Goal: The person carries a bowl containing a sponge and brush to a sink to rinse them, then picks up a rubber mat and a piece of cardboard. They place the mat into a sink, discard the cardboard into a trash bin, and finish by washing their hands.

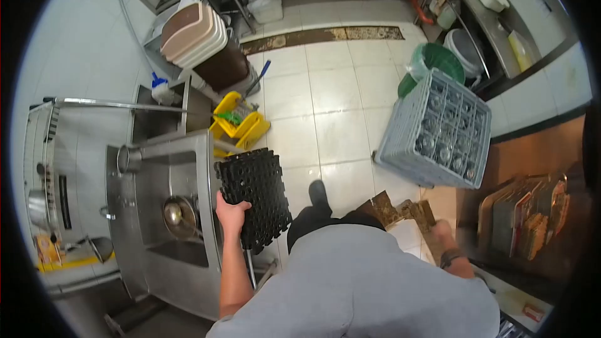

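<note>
My left hand grips a black perforated rubber floor mat by its near left edge, with the thumb over its top face. The mat hangs upright beside the steel sink. On the other side of my body, my right hand hangs low, smeared by motion, and a dark band circles its wrist. In this view it overlaps the edge of a brown, grimy floor strip; its fingers do not show clearly.
A pan lies in the sink. Ahead on the left stand a yellow mop bucket and stacked bins. To the right are glass racks on wheels and a green bin. White tiles cover the floor.
</note>
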`<state>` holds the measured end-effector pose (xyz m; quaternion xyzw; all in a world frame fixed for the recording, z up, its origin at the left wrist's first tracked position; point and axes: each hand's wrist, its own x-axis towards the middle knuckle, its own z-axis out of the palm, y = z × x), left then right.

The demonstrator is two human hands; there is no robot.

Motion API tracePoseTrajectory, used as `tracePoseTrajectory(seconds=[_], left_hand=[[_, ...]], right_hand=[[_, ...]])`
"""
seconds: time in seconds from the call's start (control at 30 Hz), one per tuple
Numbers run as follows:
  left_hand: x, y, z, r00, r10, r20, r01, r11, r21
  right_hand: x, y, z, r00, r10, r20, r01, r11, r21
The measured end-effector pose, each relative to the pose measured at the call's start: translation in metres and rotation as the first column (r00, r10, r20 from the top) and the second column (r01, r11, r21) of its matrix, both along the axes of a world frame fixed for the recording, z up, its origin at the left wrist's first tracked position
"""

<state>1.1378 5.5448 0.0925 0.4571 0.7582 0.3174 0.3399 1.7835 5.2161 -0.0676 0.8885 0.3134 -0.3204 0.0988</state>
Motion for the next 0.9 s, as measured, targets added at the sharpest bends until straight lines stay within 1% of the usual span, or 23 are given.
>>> tracePoseTrajectory(seconds=[0.03,0.1,0.13,0.2,0.23,0.27,0.3,0.33,0.37,0.43,0.5,0.53,0.6,0.63,0.7,0.73,0.77,0.8,0.83,0.87,0.9], left_hand=[[0.003,0.029,-0.003,1.000,-0.008,0.005,0.008,1.000,0.007],[0.010,0.093,-0.012,0.993,-0.091,-0.075,0.088,0.995,-0.053],[0.019,0.121,-0.007,0.979,-0.122,-0.163,0.107,0.989,-0.100],[0.039,0.179,-0.004,0.970,-0.186,-0.158,0.170,0.979,-0.111],[0.047,0.208,-0.003,0.962,-0.227,-0.150,0.210,0.970,-0.125],[0.049,0.238,-0.018,0.949,-0.239,-0.206,0.217,0.968,-0.124],[0.060,0.271,-0.014,0.943,-0.252,-0.215,0.231,0.965,-0.121],[0.072,0.302,-0.009,0.940,-0.287,-0.184,0.269,0.956,-0.115],[0.083,0.327,-0.006,0.937,-0.314,-0.152,0.299,0.947,-0.114],[0.104,0.374,0.004,0.931,-0.313,-0.187,0.292,0.947,-0.132],[0.131,0.438,0.017,0.921,-0.323,-0.215,0.304,0.945,-0.118],[0.141,0.463,0.023,0.924,-0.320,-0.211,0.302,0.947,-0.112],[0.162,0.519,0.035,0.924,-0.323,-0.204,0.308,0.946,-0.102],[0.172,0.547,0.043,0.925,-0.323,-0.202,0.313,0.946,-0.080],[0.197,0.598,0.060,0.931,-0.313,-0.187,0.307,0.950,-0.060],[0.211,0.626,0.069,0.931,-0.332,-0.152,0.327,0.943,-0.056],[0.224,0.654,0.073,0.929,-0.352,-0.117,0.349,0.936,-0.049],[0.234,0.680,0.069,0.929,-0.352,-0.115,0.356,0.935,0.013],[0.245,0.709,0.064,0.929,-0.354,-0.108,0.357,0.934,0.008],[0.252,0.743,0.058,0.918,-0.388,-0.085,0.392,0.920,0.024],[0.256,0.773,0.055,0.902,-0.427,-0.065,0.430,0.902,0.037]], right_hand=[[-0.010,0.005,-0.006,0.997,-0.073,0.037,0.071,0.996,0.045],[-0.033,0.035,0.011,0.984,-0.126,0.130,0.124,0.992,0.019],[-0.037,0.046,0.012,0.981,-0.144,0.127,0.143,0.990,0.022],[-0.048,0.071,0.013,0.967,-0.231,0.107,0.222,0.971,0.087],[-0.054,0.087,0.013,0.962,-0.253,0.099,0.245,0.966,0.087],[-0.057,0.104,0.014,0.956,-0.282,0.077,0.274,0.957,0.096],[-0.059,0.127,0.011,0.950,-0.307,0.055,0.300,0.948,0.107],[-0.059,0.150,0.000,0.948,-0.315,0.046,0.309,0.945,0.108],[-0.057,0.171,-0.009,0.953,-0.294,0.069,0.285,0.952,0.110],[-0.054,0.214,-0.020,0.960,-0.272,0.065,0.264,0.958,0.114],[-0.043,0.268,-0.026,0.976,-0.213,0.046,0.212,0.977,0.026],[-0.039,0.292,-0.028,0.973,-0.226,0.036,0.225,0.974,0.027],[-0.023,0.346,-0.035,0.981,-0.129,-0.143,0.116,0.988,-0.097],[-0.016,0.369,-0.038,0.982,-0.130,-0.137,0.117,0.988,-0.100],[-0.006,0.419,-0.049,0.960,-0.037,-0.279,-0.059,0.943,-0.329],[-0.001,0.435,-0.063,0.950,-0.151,-0.273,0.026,0.909,-0.415],[0.007,0.437,-0.083,0.954,-0.147,-0.262,0.026,0.908,-0.417],[0.016,0.432,-0.103,0.949,-0.014,-0.314,-0.076,0.960,-0.271],[0.018,0.448,-0.097,0.929,0.121,-0.349,-0.172,0.978,-0.119],[0.020,0.470,-0.094,0.930,0.113,-0.349,-0.166,0.978,-0.126],[0.016,0.501,-0.067,0.947,-0.038,-0.318,-0.081,0.932,-0.353]])
